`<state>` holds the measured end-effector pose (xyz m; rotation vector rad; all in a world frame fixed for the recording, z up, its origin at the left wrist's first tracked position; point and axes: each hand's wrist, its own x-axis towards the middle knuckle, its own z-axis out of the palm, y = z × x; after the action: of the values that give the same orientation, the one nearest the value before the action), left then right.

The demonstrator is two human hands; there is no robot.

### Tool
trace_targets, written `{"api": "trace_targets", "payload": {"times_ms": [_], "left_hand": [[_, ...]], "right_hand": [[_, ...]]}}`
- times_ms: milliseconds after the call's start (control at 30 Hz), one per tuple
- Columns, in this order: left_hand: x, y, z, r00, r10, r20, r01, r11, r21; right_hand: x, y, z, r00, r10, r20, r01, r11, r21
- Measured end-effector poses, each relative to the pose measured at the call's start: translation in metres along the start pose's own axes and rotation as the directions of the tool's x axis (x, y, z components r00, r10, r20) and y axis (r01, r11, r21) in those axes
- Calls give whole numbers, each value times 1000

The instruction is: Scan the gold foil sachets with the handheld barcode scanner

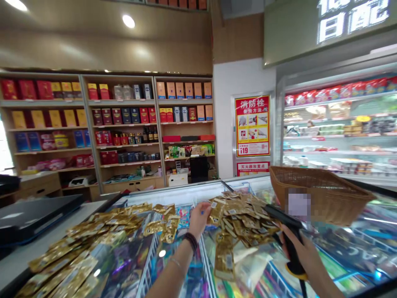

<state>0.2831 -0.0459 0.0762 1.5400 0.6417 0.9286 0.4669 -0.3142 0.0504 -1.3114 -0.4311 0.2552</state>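
My left hand (200, 217), with a dark beaded bracelet on its wrist, pinches the edge of a gold foil packet (216, 212). This packet is at the left side of a heap of similar gold packets (245, 215) on the freezer's glass top. In my right hand (299, 248) is a black barcode scanner (283, 216) with a yellow ring low on its handle and a cable. Its head points left over the heap. One gold packet (224, 256) lies apart, nearer to me. More gold packets (169, 221) lie left of my left hand.
A brown wicker basket (322, 190) stands on the glass at right. Overlapping gold packets (74, 252) spread across the left side, beside a dark flat device (40, 215) on the counter. Behind are stocked shelves (124, 103) and a refrigerated display (338, 124).
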Motion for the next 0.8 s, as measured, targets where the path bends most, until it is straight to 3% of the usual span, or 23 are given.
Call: {"api": "trace_targets", "payload": {"times_ms": [133,200,267,367,467,533,600,700,800], "left_hand": [[17,26,43,992,-70,107,99,949,-300],[20,29,51,991,-71,113,114,889,-443],[19,24,47,995,-34,95,76,875,-477],[13,4,17,998,49,33,-38,961,-275],[2,-18,-32,985,150,-84,-131,972,197],[-9,-28,-66,962,238,-135,-139,849,510],[-21,-35,-95,951,276,-140,-92,686,721],[-39,-39,-125,966,189,-177,56,516,855],[-48,-40,-142,969,63,-238,184,459,869]], "right_hand": [[-5,-5,-7,998,31,-52,-30,999,21],[-8,-6,-6,997,36,-74,-34,999,26],[-9,-6,-3,996,36,-79,-34,999,25],[-9,-6,4,999,19,-33,-20,1000,-15],[-11,-10,20,1000,-15,17,16,999,-41],[-14,-14,38,999,-26,46,27,999,-21],[-18,-18,60,996,-25,91,23,999,23],[-24,-20,97,982,-32,187,17,997,78],[-31,-19,134,957,-43,287,27,998,61]]}}
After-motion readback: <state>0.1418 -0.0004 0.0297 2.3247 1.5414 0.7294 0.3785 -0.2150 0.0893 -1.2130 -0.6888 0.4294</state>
